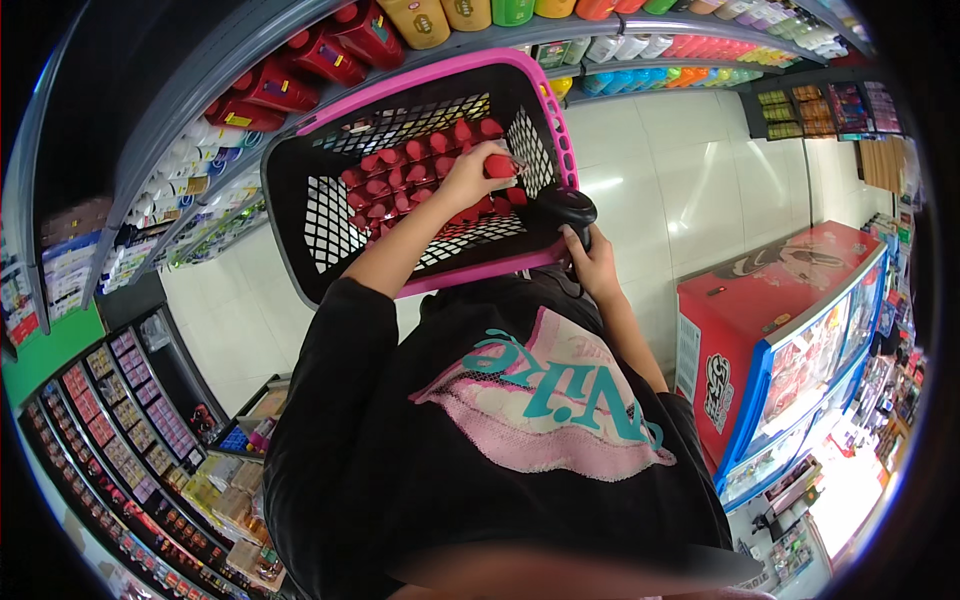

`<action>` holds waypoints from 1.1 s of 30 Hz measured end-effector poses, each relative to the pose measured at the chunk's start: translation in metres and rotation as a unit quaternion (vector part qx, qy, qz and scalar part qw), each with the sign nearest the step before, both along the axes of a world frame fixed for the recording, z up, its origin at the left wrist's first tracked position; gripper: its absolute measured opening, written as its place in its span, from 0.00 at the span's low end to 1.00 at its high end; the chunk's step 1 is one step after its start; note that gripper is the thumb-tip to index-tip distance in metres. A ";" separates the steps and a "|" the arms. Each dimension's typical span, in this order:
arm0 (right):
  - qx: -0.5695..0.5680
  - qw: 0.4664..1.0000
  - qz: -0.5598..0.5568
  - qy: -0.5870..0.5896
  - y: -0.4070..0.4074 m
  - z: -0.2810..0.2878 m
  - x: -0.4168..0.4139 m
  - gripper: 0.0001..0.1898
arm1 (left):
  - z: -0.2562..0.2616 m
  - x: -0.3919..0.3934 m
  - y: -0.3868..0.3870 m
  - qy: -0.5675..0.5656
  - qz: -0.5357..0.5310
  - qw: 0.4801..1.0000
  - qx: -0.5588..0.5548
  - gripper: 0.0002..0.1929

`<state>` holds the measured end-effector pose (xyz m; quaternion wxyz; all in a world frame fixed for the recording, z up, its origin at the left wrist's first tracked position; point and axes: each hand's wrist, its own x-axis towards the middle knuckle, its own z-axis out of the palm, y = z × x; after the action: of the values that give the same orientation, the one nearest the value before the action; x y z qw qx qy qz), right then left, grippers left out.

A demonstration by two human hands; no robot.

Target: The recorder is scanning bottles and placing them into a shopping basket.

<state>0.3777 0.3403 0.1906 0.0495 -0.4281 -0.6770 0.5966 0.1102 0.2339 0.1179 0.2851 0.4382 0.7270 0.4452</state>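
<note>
My left hand [471, 178] reaches into a black plastic shopping basket [420, 289] with a pink rim. Its fingers are closed around a red-topped container [498, 166], probably a small bottle; most of it is hidden. Rows of similar red pieces [416, 150] stand close together in the basket, with a few more at its right near side. Beside the basket's near right corner, my right hand [595, 262] grips a black handheld barcode scanner [568, 206], its head by the basket rim. What holds the basket up is hidden.
Shelves beyond the basket carry red pump bottles [285, 88], yellow bottles [420, 22] and other toiletries. White bottles [217, 139] fill the shelf at left. A red chest freezer [780, 277] stands on the tiled floor [630, 172] at right. A display rack [124, 427] with small boxes is at lower left.
</note>
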 end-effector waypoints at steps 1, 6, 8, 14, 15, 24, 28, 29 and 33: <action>-0.002 1.000 0.014 -0.004 0.002 0.002 -0.002 0.16 | -0.016 -0.002 0.007 0.000 0.000 1.000 0.002 0.25; -0.029 0.999 0.013 -0.008 0.002 0.017 -0.005 0.16 | -0.064 0.007 0.034 0.149 -0.162 0.965 -0.144 0.28; -0.029 0.999 0.012 -0.012 -0.001 0.010 -0.001 0.17 | -0.083 0.012 0.038 0.193 -0.194 0.939 -0.208 0.26; -0.053 0.998 0.016 -0.024 -0.002 0.011 -0.003 0.16 | -0.135 0.025 0.054 0.131 -0.209 0.921 -0.300 0.23; -0.053 0.998 0.019 -0.020 -0.001 0.010 -0.002 0.16 | -0.140 0.028 0.054 0.124 -0.196 0.920 -0.315 0.23; -0.048 0.998 0.023 -0.019 0.001 0.011 -0.002 0.16 | -0.122 0.011 0.021 0.092 -0.165 0.939 -0.289 0.21; -0.041 0.999 0.020 -0.016 0.002 0.013 -0.001 0.16 | -0.097 0.005 0.001 0.061 -0.147 0.952 -0.261 0.23; -0.047 0.999 0.013 -0.016 0.002 0.011 0.001 0.16 | -0.085 0.004 0.004 0.044 -0.136 0.944 -0.298 0.24; -0.032 0.999 0.020 -0.021 0.000 0.012 -0.001 0.16 | -0.101 0.008 0.007 0.131 -0.191 0.948 -0.219 0.27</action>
<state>0.3765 0.3405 0.2027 0.0101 -0.4283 -0.6664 0.6102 0.1187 0.2406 0.0169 0.3558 0.5501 0.7403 0.1510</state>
